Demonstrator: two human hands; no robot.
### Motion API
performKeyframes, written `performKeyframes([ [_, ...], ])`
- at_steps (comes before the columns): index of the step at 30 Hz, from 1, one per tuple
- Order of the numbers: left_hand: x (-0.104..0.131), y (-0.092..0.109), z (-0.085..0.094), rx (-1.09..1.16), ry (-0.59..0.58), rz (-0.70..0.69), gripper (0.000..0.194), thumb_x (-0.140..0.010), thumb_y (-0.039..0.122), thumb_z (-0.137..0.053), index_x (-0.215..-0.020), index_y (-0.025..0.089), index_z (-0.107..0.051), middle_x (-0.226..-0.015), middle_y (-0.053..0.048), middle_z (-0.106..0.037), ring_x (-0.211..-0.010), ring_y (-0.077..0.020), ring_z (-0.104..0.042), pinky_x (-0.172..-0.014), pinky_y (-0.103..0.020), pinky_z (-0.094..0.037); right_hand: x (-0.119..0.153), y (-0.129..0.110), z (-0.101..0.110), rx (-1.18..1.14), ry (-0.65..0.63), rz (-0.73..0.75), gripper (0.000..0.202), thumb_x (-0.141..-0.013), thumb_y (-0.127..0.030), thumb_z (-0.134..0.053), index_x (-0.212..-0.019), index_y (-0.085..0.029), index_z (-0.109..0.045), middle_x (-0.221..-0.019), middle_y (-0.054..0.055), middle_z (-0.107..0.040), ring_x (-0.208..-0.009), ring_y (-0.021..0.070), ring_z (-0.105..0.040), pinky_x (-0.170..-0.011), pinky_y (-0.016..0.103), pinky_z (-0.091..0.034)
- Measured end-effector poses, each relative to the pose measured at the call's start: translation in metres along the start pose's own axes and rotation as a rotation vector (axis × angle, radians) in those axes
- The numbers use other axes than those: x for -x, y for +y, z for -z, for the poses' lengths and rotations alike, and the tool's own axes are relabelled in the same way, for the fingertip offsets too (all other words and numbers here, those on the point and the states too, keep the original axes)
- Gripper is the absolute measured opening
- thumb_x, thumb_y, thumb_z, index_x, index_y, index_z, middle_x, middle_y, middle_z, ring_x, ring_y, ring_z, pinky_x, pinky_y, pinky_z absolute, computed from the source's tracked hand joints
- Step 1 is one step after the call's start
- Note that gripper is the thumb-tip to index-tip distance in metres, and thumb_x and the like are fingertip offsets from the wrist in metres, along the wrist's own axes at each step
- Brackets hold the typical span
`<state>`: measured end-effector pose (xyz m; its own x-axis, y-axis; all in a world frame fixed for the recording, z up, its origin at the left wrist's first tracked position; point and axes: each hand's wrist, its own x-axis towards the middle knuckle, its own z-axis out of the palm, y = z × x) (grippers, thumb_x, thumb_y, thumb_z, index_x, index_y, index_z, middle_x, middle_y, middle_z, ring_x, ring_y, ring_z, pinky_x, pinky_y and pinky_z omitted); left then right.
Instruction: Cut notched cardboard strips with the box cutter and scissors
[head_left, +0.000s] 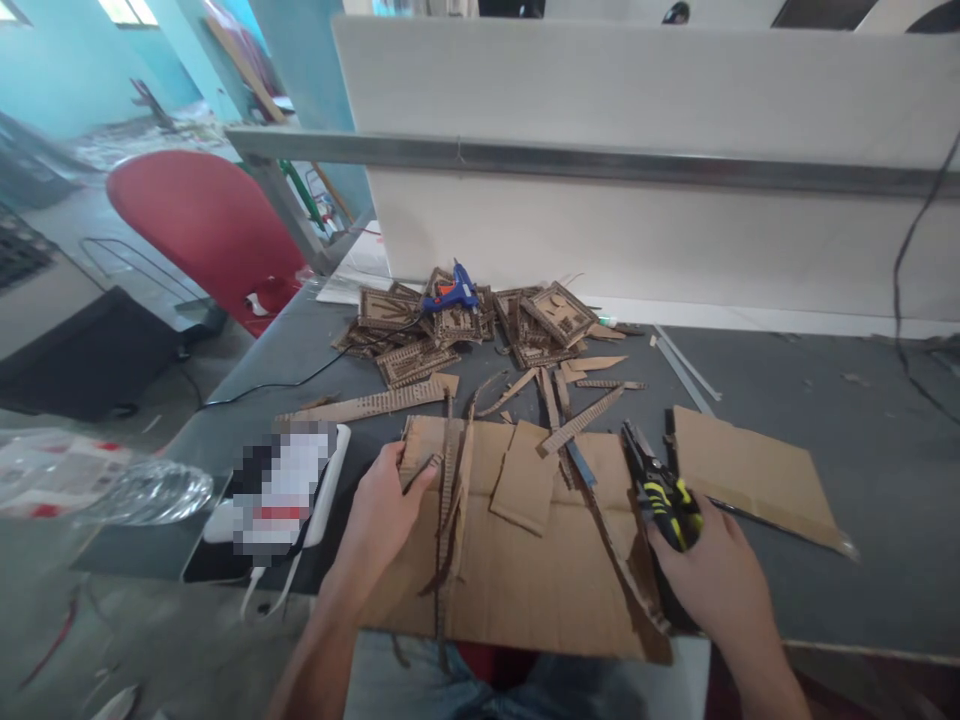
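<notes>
My right hand is wrapped round black-and-yellow pliers, whose jaws point away over the right edge of a cardboard sheet. My left hand is closed at the sheet's left side, with a small dark strip by the thumb; its exact kind is unclear. Long thin cardboard strips lie across the sheet beside this hand. A loose cardboard piece rests on the sheet's middle, and a ribbed strip lies over its far edge.
Behind the sheet, a blue glue gun rests on a heap of framed cardboard pieces. A phone with cables lies left. Another cardboard piece is at right. A white panel stands behind; a red chair is far left.
</notes>
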<state>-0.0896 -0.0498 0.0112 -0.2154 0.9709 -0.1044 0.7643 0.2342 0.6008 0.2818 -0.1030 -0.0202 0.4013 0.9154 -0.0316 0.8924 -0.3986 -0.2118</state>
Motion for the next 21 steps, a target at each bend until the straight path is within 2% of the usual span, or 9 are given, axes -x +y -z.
performKeyframes([
  [5, 0.009, 0.006, -0.006, -0.162, 0.080, -0.075, 0.047, -0.095, 0.041, -0.049, -0.131, 0.012, -0.050, -0.130, -0.019, -0.062, -0.126, -0.0347, -0.056, -0.105, -0.049, -0.045, 0.005, 0.001, -0.009, 0.069, 0.055, 0.003, 0.069, -0.084, -0.051, -0.047, -0.138, -0.008, -0.049, -0.120, 0.024, -0.064, -0.107, 0.0415, -0.061, -0.089, 0.052, -0.048],
  [9, 0.015, 0.009, -0.009, -0.216, 0.119, -0.130, 0.042, -0.095, 0.031, -0.049, -0.134, 0.013, -0.048, -0.134, -0.017, -0.059, -0.127, -0.0324, -0.054, -0.106, -0.047, -0.045, 0.004, 0.007, -0.015, 0.041, 0.082, 0.049, 0.072, -0.085, -0.055, -0.045, -0.138, -0.007, -0.049, -0.125, 0.024, -0.061, -0.115, 0.0400, -0.057, -0.098, 0.052, -0.045],
  [11, 0.018, 0.014, -0.007, -0.246, 0.161, -0.183, 0.038, -0.096, 0.029, -0.049, -0.131, 0.014, -0.052, -0.133, -0.016, -0.059, -0.126, -0.0313, -0.054, -0.106, -0.045, -0.045, 0.004, 0.009, -0.018, 0.035, 0.097, 0.051, 0.075, -0.085, -0.059, -0.044, -0.138, -0.006, -0.049, -0.127, 0.024, -0.060, -0.115, 0.0403, -0.056, -0.100, 0.052, -0.044],
  [13, 0.022, 0.022, -0.006, -0.311, 0.173, -0.245, 0.028, -0.097, 0.030, -0.050, -0.118, 0.015, -0.061, -0.124, -0.015, -0.063, -0.120, -0.0307, -0.057, -0.104, -0.044, -0.045, 0.004, 0.011, -0.019, 0.024, 0.112, 0.047, 0.077, -0.084, -0.062, -0.044, -0.137, -0.006, -0.050, -0.129, 0.024, -0.059, -0.115, 0.0410, -0.057, -0.101, 0.052, -0.043],
  [15, 0.026, 0.031, -0.005, -0.398, 0.093, -0.272, 0.023, -0.097, 0.034, -0.051, -0.101, 0.017, -0.066, -0.109, -0.012, -0.068, -0.108, -0.0304, -0.062, -0.095, -0.043, -0.048, 0.004, 0.012, -0.021, 0.008, 0.120, 0.049, 0.078, -0.084, -0.064, -0.043, -0.137, -0.006, -0.050, -0.130, 0.024, -0.059, -0.116, 0.0411, -0.056, -0.102, 0.052, -0.042],
  [17, 0.029, 0.041, -0.007, -0.469, -0.016, -0.244, 0.024, -0.097, 0.036, -0.051, -0.092, 0.018, -0.067, -0.099, -0.011, -0.069, -0.099, -0.0293, -0.065, -0.086, -0.040, -0.050, 0.004, 0.013, -0.022, -0.009, 0.120, 0.050, 0.078, -0.084, -0.064, -0.043, -0.137, -0.007, -0.050, -0.130, 0.024, -0.059, -0.116, 0.0405, -0.056, -0.103, 0.052, -0.042],
  [21, 0.030, 0.056, -0.011, -0.515, -0.176, -0.099, 0.023, -0.100, 0.029, -0.046, -0.096, 0.016, -0.065, -0.100, -0.011, -0.072, -0.094, -0.0271, -0.070, -0.070, -0.034, -0.047, 0.005, 0.013, -0.022, -0.036, 0.129, 0.060, 0.078, -0.085, -0.065, -0.042, -0.138, -0.008, -0.050, -0.130, 0.023, -0.059, -0.117, 0.0402, -0.056, -0.104, 0.053, -0.041],
])
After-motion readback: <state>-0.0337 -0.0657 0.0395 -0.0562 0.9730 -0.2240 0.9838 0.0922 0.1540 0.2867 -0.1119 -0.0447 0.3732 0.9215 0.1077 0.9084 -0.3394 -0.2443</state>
